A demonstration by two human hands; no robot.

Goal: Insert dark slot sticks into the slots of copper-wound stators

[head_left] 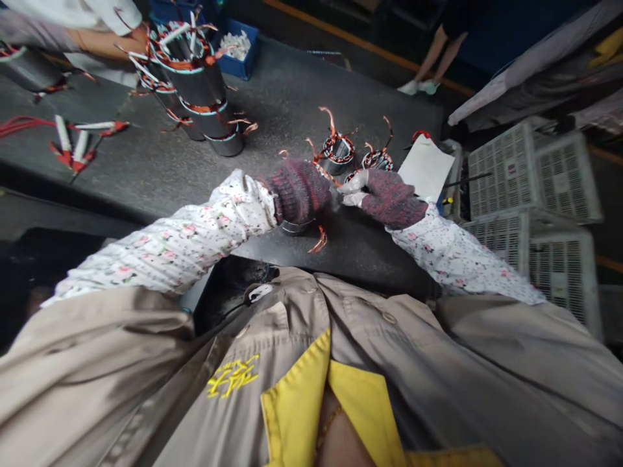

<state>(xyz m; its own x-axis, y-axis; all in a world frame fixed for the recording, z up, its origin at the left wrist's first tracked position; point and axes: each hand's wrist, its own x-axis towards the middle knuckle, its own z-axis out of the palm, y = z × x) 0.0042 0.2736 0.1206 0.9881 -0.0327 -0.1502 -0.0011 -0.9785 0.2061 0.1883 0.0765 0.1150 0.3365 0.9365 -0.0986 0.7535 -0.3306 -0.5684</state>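
Right fingertips (353, 186): pale-coated, extended, close together, reaching toward your left hand. Can't tell if they're pinching anything; a thin copper lead (327, 177) runs into the gap between your hands. Left fingers (311, 188): curled and bunched in the knit, tips hidden, so can't tell grip or release.

Your left hand (298, 191) and right hand (387, 198) wear maroon-grey knit gloves, nearly touching, and sit over a wound motor stator (295, 227). Its metal rim shows below your left hand at 6 o'clock, with a copper lead (318, 241) sticking out just beside it. It rests on a dark workbench (287, 97).

Floral sleeves (170, 243) run back to your tan jacket (389, 337).

At 12, just ahead of your hands: two small wound stators (337, 150). At 1: white paper sheet (426, 167). At 3: stacked plastic crates (528, 175). At 10: tall stator stack (197, 87), blue bin (238, 48) behind it. At 9: red-and-white sleeved leads (73, 146). Co-worker's arm (107, 42) at 10, by the stack. Another person's legs (431, 55) at 1, beyond the bench.
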